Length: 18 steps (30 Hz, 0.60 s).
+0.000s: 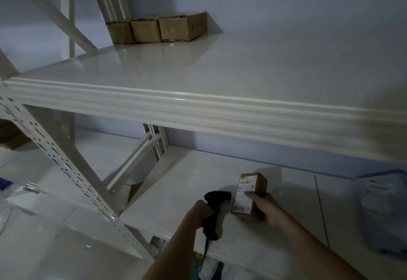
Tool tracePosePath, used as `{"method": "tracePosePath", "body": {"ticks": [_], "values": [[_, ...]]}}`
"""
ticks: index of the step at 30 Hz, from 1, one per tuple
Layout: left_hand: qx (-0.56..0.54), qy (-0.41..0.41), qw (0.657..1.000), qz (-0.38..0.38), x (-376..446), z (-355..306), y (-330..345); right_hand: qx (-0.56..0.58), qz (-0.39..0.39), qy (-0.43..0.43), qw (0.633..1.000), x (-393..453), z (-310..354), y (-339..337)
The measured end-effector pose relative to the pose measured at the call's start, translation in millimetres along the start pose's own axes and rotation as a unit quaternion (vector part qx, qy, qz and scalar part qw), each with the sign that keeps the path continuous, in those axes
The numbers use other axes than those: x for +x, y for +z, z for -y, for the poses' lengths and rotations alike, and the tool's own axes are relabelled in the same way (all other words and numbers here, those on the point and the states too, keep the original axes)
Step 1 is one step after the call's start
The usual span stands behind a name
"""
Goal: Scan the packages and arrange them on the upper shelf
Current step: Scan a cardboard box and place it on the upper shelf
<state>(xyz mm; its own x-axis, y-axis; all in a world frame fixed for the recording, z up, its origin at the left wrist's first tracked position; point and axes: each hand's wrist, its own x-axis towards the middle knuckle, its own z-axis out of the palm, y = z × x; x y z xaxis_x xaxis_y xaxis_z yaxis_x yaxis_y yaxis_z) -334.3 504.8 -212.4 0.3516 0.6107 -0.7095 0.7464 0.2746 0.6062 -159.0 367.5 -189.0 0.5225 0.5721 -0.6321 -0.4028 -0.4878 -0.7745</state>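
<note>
- Left hand (pixel 201 212) grips a black scanner (pixel 214 204), aimed right at the package (pixel 251 196).
- Right hand (pixel 267 208) wraps the package's side, over the lower shelf (pixel 176 196).
- Small, stiff cardboard, probably light; a one-handed side grip suits it.
- Upper shelf (pixel 198 112) above holds three boxes (pixel 157 28).

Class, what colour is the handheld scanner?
Black; the scanner, gripped by the left hand, shows best in the head view.
</note>
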Motion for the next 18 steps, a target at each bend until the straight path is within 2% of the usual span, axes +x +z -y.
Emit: {"method": "tracePosePath", "body": {"ticks": [4, 8, 11, 15, 18], "values": [[-0.034, 0.038, 0.999, 0.007, -1, -3, -24, 0.024, -0.018, -0.006, 1.000, 11, -4, 6], [-0.073, 0.101, 0.992, 0.010, -18, 0, -53, 0.029, -0.032, -0.023, 0.999, -20, 1, 32], [-0.149, 0.119, 0.982, 0.013, -29, 14, -72, 0.039, -0.043, -0.028, 0.998, -42, -4, 57], [-0.232, 0.114, 0.962, 0.090, -50, 32, -95, 0.066, -0.048, -0.049, 0.995, -60, -20, 81], [-0.210, 0.126, 0.964, 0.106, -66, 36, -106, 0.075, -0.062, -0.065, 0.993, -71, -32, 90]]}}
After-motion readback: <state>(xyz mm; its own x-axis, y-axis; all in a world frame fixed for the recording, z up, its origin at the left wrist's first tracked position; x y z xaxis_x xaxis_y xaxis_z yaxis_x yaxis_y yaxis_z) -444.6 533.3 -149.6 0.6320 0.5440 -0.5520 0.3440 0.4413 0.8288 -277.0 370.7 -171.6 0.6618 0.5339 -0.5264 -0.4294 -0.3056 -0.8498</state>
